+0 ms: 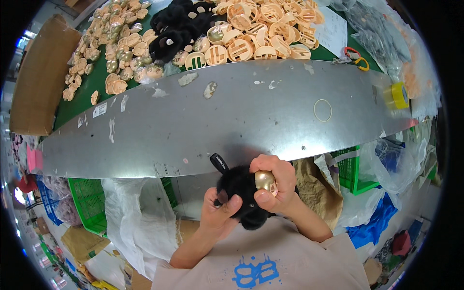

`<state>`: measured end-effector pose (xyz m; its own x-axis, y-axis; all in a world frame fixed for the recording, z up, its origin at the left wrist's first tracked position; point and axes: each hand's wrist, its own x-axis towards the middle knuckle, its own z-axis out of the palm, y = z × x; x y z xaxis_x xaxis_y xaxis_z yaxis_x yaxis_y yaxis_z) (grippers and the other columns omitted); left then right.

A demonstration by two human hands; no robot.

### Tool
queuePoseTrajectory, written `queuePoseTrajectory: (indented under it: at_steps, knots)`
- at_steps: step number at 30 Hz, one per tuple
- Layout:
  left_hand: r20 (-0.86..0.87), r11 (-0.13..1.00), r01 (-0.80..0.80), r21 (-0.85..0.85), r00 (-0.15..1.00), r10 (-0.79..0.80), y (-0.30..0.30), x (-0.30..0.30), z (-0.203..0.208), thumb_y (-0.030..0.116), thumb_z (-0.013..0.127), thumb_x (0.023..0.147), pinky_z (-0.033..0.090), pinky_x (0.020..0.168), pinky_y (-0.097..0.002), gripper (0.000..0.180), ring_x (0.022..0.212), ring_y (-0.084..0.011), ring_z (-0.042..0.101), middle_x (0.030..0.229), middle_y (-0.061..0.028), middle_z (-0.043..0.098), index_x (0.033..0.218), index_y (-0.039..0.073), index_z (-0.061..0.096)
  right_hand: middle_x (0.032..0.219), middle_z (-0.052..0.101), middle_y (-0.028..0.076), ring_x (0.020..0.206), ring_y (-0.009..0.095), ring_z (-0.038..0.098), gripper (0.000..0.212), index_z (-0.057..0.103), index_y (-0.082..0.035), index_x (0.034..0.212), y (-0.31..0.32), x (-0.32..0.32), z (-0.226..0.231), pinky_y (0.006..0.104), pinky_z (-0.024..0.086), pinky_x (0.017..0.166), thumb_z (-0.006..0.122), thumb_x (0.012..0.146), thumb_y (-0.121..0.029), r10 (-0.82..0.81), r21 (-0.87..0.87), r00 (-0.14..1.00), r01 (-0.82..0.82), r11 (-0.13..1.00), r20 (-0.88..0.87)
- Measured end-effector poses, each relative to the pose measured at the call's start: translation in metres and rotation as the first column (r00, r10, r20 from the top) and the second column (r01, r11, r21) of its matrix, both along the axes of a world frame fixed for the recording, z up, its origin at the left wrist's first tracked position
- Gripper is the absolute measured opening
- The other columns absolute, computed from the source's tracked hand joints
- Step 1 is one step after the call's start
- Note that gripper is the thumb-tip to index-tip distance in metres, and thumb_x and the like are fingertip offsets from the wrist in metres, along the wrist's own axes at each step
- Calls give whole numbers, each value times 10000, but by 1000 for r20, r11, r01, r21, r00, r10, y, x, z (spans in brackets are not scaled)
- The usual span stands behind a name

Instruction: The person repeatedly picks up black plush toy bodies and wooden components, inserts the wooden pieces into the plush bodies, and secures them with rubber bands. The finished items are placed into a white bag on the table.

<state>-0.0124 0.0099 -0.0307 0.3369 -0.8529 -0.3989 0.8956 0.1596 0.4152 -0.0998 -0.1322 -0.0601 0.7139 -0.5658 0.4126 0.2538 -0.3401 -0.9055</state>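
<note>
A black plush toy (249, 198) with a black ribbon loop is held up in front of my body, just off the table's near edge. My left hand (220, 210) is closed on the plush's left side, thumb pressed on it near a small brown patch. In my right hand (280, 179) is a shiny gold, rounded plastic piece (265, 181), gripped between fingers and thumb against the plush's right side. Whether the piece is fixed to the plush is hidden by my fingers.
A grey metal table (232, 116) curves ahead, bearing a rubber band (323, 110), yellow tape roll (399, 95) and scissors (356, 59). Beyond lie slotted peach plastic pieces (240, 50), gold-and-peach pieces (126, 60) and black plush toys (176, 29). Green crates (88, 203) stand below.
</note>
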Motion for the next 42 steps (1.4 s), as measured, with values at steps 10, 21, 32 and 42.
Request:
queuePoseTrajectory:
  at_steps: [10,21,32,42]
  knots:
    - [458,975,92,201,871,-177,12,4,11,40,724,866,481,789,-245,187,896,-75,580,1009,-15,657,1037,9,653,760,585,85,591,233,544,407,574,-2,1029,-1,6,3,331,450,521,513,942,-395,-33,-125,999,29,992,-27]
    - [522,974,-109,198,853,-10,-2,2,21,92,686,917,464,840,-240,291,930,-84,572,1020,-6,654,1181,-5,615,738,610,85,559,200,498,400,622,12,1067,7,-4,21,304,416,492,720,836,-299,-41,-162,998,47,986,40]
    - [511,961,-168,221,859,33,0,4,21,54,656,924,438,821,-216,216,899,-54,537,990,14,640,1128,-13,632,728,637,63,538,174,516,396,670,15,993,0,-8,23,271,422,485,801,762,-279,-143,-246,990,133,960,-21]
    - [795,929,-251,271,603,-69,-3,-2,26,-43,679,858,386,729,-186,159,793,-44,466,887,32,566,966,5,573,567,416,3,482,157,381,403,701,-2,1030,-4,-8,23,282,308,432,790,724,-249,-223,-597,975,166,785,-21]
